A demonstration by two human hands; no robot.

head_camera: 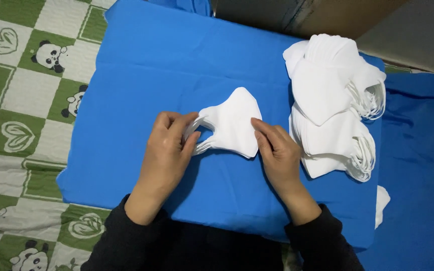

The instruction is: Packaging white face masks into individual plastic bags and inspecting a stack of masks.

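A small stack of folded white face masks (pixel 234 123) lies on a blue cloth-covered surface (pixel 141 75) in the middle of the view. My left hand (pixel 167 148) pinches the ear loops at the stack's left side. My right hand (pixel 277 153) presses its fingertips on the stack's right edge. Both wrists are in dark sleeves.
Two larger piles of white masks lie to the right, one farther (pixel 327 75) and one nearer (pixel 335 145). A single white piece (pixel 382 203) pokes out at the blue cloth's right edge. A green-and-white panda-print sheet (pixel 21 100) covers the left. A cardboard box (pixel 307 15) stands behind.
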